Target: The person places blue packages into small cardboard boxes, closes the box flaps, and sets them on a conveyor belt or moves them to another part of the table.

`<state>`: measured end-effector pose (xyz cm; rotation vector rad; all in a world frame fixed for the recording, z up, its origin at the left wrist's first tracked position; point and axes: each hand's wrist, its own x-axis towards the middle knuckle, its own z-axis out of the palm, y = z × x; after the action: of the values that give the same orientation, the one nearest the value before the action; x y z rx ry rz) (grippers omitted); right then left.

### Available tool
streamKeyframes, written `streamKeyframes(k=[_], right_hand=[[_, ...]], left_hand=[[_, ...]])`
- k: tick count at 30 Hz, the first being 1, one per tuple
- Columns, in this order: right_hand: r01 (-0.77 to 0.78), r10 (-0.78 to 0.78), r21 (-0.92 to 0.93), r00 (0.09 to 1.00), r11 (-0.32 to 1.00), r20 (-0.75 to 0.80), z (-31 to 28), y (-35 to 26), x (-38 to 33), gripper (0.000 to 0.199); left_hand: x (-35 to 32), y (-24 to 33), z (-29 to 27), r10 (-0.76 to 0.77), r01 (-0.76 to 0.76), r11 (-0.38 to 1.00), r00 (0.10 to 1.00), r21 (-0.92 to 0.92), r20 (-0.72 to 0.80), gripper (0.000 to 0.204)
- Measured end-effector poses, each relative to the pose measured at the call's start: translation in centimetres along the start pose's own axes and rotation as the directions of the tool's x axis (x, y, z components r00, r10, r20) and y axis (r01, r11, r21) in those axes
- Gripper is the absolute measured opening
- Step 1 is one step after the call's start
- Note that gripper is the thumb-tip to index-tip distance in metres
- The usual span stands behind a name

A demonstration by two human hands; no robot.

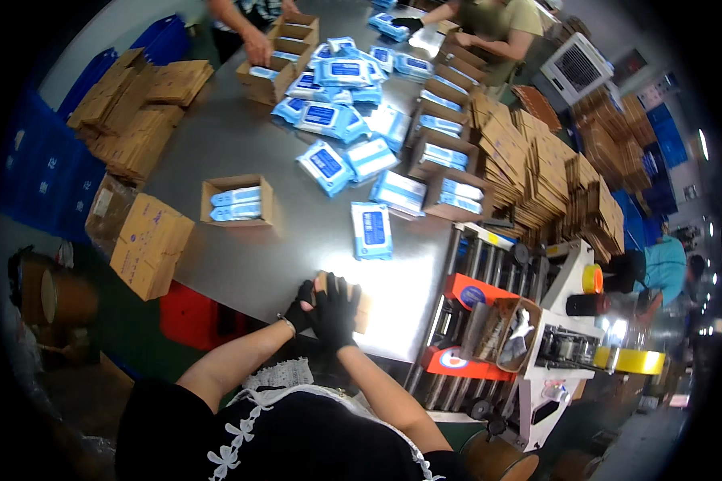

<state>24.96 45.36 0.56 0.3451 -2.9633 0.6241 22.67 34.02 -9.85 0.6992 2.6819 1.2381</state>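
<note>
Two black-gloved hands are closing over a small brown cardboard box (359, 308) at the near edge of the steel desk (241, 264): the left hand (303, 306) is gripping its left side, the right hand (334, 311) is lying curled across its top. Just beyond, a blue-and-white wipes packet (371, 230) with a darker blue rectangular label is lying flat. To the left, an open carton (237, 200) is holding two pale blue packets. More packets are heaping at the far end, beside a row of filled cartons (449, 156). A carton-taping machine (529, 321) is standing at the right.
</note>
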Motion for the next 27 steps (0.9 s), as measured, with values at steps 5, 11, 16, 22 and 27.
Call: streamKeyframes(k=[5,11,16,22,27], right_hand=[[-0.05,0.052,-0.076,0.998,0.996,0.021,-4.4,10.6,-5.0,0.071],[-0.196,0.198,0.041,0.977,0.98,-0.075,-7.4,21.8,-10.9,0.071],[-0.23,0.193,-0.245,0.967,0.942,-0.165,-8.9,21.5,-9.6,0.053],[-0.252,0.293,0.386,0.955,0.887,-0.048,-2.2,10.5,-8.0,0.077],[-0.081,0.145,0.326,0.973,0.942,-0.18,1.4,-0.4,-2.8,0.073]], left_hand=[[1.5,4.6,3.8,0.033,0.154,0.88,0.924,-0.449,0.381,0.061],[4.5,-9.2,-12.6,-0.072,0.311,0.836,0.879,0.452,-0.472,0.049],[0.0,-22.6,-23.2,-0.092,0.227,0.617,0.972,0.753,-0.217,0.014],[-0.7,-6.0,-13.6,0.197,-0.125,0.883,0.974,0.453,-0.116,0.008],[-2.0,5.1,-7.1,0.229,-0.201,0.84,0.973,0.504,0.007,0.016]])
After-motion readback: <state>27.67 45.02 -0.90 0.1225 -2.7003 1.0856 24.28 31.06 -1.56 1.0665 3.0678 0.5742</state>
